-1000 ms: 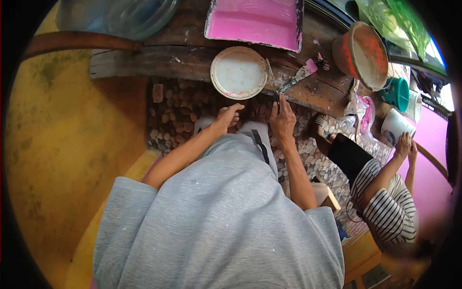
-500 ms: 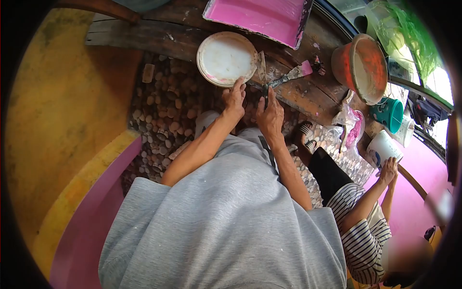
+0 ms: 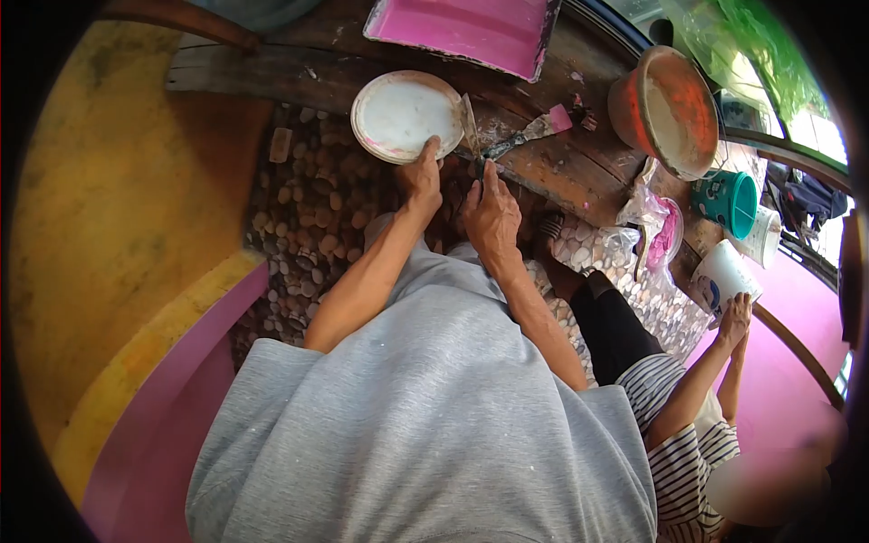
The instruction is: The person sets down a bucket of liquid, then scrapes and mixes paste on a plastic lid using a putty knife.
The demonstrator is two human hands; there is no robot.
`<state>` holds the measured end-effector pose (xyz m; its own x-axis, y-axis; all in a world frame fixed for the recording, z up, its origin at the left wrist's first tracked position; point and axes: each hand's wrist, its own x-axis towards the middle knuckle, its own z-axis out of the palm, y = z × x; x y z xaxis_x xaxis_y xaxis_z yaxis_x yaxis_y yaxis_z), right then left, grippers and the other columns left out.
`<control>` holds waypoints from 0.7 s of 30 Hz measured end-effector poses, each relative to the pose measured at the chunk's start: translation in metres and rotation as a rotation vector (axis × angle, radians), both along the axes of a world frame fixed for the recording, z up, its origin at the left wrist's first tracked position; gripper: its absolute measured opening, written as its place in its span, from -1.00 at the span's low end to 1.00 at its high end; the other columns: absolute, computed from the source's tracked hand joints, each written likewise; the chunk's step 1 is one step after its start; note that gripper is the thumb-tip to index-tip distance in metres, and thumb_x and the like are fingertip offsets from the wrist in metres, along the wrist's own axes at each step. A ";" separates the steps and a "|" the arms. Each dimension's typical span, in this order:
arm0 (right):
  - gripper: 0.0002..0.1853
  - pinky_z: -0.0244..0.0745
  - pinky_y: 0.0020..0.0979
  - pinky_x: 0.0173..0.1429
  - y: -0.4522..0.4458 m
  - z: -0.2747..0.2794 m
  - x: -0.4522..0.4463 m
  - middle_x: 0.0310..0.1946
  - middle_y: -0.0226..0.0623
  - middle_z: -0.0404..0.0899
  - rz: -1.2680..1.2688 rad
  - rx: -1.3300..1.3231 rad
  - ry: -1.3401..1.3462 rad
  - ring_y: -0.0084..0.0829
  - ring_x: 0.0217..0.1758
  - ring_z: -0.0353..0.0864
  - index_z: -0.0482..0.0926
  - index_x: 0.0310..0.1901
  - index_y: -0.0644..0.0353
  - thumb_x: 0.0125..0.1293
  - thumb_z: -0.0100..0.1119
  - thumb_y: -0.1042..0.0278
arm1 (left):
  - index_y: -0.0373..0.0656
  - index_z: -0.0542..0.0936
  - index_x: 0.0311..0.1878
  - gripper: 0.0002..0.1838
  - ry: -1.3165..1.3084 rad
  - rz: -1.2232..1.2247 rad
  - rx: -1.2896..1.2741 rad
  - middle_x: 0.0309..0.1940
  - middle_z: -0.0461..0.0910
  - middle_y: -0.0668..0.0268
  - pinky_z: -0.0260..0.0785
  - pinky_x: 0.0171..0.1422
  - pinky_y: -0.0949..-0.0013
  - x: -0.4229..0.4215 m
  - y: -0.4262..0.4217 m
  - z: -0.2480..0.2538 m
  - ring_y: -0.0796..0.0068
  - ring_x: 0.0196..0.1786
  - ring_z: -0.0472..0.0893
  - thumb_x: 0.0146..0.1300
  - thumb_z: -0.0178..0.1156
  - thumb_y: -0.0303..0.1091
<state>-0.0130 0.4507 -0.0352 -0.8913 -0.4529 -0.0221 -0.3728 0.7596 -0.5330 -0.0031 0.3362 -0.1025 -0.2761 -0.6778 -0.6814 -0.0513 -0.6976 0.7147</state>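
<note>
My left hand [image 3: 423, 184] grips the near rim of a round white tub [image 3: 362, 127], with the thumb over the edge and the other fingers hidden below. White material fills the inside of the tub. In my right hand [image 3: 493, 215] is the dark handle of a putty knife [image 3: 470, 125]. Its narrow blade points away from me, close beside the tub's right rim. A second scraper [image 3: 534, 128], with pink on its broad end, lies on the wooden bench [image 3: 593, 185] just past my right fingers.
A pink paint tray [image 3: 466, 36] rests at the back of the bench. To the right stand an orange bucket [image 3: 634, 113], a teal pail [image 3: 724, 204] and a pink-stained container [image 3: 667, 235]. A co-worker's hands [image 3: 738, 317] touch a white bucket [image 3: 724, 271]. Pebbled floor [image 3: 308, 208] lies below.
My left thumb has come over the tub's rim, where fingers were at its edge before. The putty knife stays in my right hand. The view has shifted slightly.
</note>
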 end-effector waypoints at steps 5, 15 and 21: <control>-0.54 0.56 -0.10 -0.28 -0.008 0.018 0.002 -0.31 0.11 0.58 -0.005 0.108 -0.104 0.02 -0.34 0.64 0.34 0.17 0.43 0.29 -0.02 0.34 | -0.40 0.62 -0.23 -0.73 -0.080 -0.175 -0.251 -0.33 0.65 0.27 0.46 -0.38 0.41 0.025 0.000 0.005 0.48 -0.37 0.60 0.11 0.32 -0.36; -0.54 0.54 -0.10 -0.29 -0.013 0.026 0.022 -0.32 0.11 0.58 -0.092 0.054 -0.090 0.02 -0.35 0.63 0.33 0.17 0.42 0.28 -0.02 0.34 | -0.48 0.54 -0.09 -0.67 -0.017 -0.094 -0.091 -0.15 0.60 0.13 0.63 -0.21 0.37 0.026 -0.018 0.014 0.37 -0.24 0.63 0.12 0.32 -0.46; -0.53 0.54 -0.10 -0.28 -0.029 0.015 0.035 -0.30 0.11 0.57 -0.115 0.098 -0.105 0.02 -0.34 0.63 0.33 0.19 0.39 0.28 -0.01 0.34 | -0.49 0.53 -0.08 -0.65 0.027 -0.107 -0.073 -0.14 0.59 0.14 0.61 -0.22 0.37 0.033 -0.025 0.009 0.37 -0.21 0.63 0.11 0.33 -0.48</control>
<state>0.0223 0.4214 -0.0199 -0.9273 -0.3398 -0.1569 -0.2269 0.8438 -0.4863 0.0299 0.3109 -0.0932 -0.3670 -0.6907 -0.6231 -0.1031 -0.6355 0.7652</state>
